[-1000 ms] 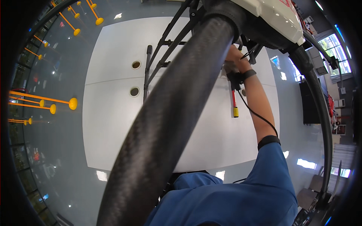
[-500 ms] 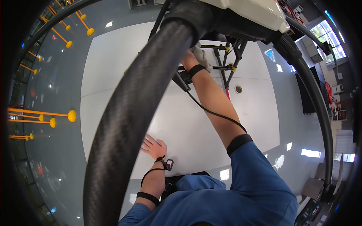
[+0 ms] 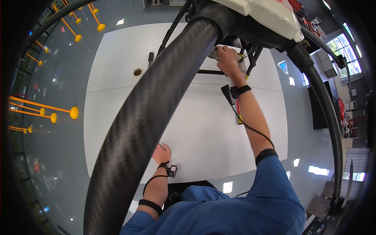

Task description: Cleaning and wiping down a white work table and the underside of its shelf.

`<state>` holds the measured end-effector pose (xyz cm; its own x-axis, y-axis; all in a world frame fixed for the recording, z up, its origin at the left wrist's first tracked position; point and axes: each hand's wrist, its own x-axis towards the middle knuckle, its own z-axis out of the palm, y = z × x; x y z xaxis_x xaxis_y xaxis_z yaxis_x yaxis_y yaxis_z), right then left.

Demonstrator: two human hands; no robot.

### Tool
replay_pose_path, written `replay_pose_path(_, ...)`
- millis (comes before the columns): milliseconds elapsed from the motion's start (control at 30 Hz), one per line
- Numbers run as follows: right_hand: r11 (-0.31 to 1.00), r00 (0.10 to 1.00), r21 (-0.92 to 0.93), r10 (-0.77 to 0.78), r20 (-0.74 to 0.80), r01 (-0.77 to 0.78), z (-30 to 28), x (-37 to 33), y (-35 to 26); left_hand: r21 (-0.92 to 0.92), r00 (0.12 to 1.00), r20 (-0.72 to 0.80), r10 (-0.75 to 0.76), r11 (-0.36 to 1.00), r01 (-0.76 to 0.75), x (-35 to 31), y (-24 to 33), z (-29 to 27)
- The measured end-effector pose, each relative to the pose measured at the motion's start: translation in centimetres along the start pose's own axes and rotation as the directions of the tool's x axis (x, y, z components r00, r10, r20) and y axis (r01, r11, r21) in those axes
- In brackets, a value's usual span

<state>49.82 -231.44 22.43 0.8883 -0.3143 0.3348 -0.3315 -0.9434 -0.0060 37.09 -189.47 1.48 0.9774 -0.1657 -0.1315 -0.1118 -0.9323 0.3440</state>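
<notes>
Head view: my right hand [image 3: 227, 58] has fingers curled over a pale part [image 3: 216, 53] under the drone body [image 3: 270, 17] at 12 o'clock, left hand [image 3: 161, 153] spread flat on the white mat [image 3: 117, 78], so one slip probably yanks those wires [image 3: 247, 55].

Left hand [image 3: 161, 153] flat, fingers spread; right hand [image 3: 227, 58] reaches forward, curled
</notes>
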Motion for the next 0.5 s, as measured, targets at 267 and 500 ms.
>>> replay_pose_path(267, 0.951, 0.890, 0.267, -0.018, -0.455, 0.156, -4.2, -9.7, -4.7, 0.112, 0.992, -0.115, 0.048, 0.993, -0.035, 0.1, 0.1, 0.5)
replay_pose_path(500, 0.796, 0.981, 0.590, 0.193, -0.033, -0.137, 0.5, -23.0, -7.9, 0.159, 0.980, -0.174, 0.100, 0.985, -0.072, 0.0, 0.2, 0.6)
